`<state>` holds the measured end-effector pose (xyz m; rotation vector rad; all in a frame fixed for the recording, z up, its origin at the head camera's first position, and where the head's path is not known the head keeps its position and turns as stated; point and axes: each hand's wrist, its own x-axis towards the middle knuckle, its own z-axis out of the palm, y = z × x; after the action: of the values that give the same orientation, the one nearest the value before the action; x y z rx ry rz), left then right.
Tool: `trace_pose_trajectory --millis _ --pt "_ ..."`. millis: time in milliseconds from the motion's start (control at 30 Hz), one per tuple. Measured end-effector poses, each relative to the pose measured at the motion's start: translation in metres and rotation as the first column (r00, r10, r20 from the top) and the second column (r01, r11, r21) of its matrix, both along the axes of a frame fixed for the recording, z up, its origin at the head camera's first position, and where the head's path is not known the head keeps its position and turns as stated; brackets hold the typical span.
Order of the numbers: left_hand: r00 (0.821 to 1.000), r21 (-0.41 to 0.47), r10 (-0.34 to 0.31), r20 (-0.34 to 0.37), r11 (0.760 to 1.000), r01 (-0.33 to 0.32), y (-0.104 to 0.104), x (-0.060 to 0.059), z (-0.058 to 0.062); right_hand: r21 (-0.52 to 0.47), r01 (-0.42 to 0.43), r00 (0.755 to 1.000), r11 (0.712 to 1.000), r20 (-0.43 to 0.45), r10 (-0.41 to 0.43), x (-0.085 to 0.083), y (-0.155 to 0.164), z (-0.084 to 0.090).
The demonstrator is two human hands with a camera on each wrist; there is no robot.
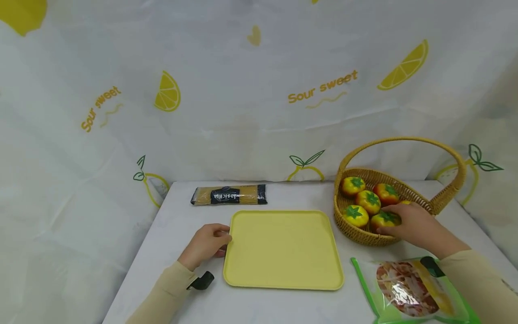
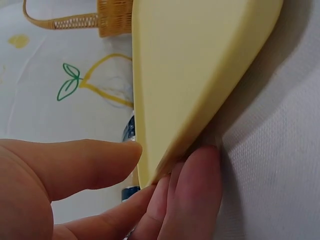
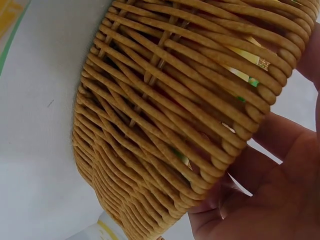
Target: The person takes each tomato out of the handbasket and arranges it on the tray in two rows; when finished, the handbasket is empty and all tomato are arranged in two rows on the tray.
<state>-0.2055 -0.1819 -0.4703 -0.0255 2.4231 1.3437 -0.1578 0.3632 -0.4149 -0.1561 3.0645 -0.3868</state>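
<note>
At the tray's left edge, my left hand (image 1: 205, 244) pinches the rim of a flat yellow tray (image 1: 283, 249), thumb above and fingers below. The left wrist view shows that thumb (image 2: 112, 157) at the rim and the other fingers bent against the tray's underside. My right hand (image 1: 418, 227) reaches over the front rim of a wicker basket (image 1: 364, 238). Its thumb and fingers curl round a red-yellow persimmon (image 1: 382, 219) with a green leafy top. Other persimmons (image 1: 367, 201) lie beside it. In the right wrist view, the basket's woven side (image 3: 175, 100) hides most of the fingers.
A long pack of pasta (image 1: 228, 195) lies behind the tray. In front of the basket is a green-edged plastic bag (image 1: 408, 288) with a food picture, partly under my right forearm. The tall arched basket handle (image 1: 400, 139) rises behind my right hand. A lemon-print cloth hangs behind the table.
</note>
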Motion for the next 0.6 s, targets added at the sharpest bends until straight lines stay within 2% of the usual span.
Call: trace_pose_trajectory --millis 333,600 --pt "1.000 -0.016 -0.010 -0.006 1.000 0.010 0.003 -0.002 -0.004 -0.008 -0.001 1.000 1.000 -0.017 0.001 0.004 -0.004 0.005" --pt "0.999 -0.033 -0.034 -0.024 0.999 0.033 0.004 -0.003 -0.001 0.008 0.036 0.997 0.999 -0.066 -0.035 0.014 -0.014 0.026"
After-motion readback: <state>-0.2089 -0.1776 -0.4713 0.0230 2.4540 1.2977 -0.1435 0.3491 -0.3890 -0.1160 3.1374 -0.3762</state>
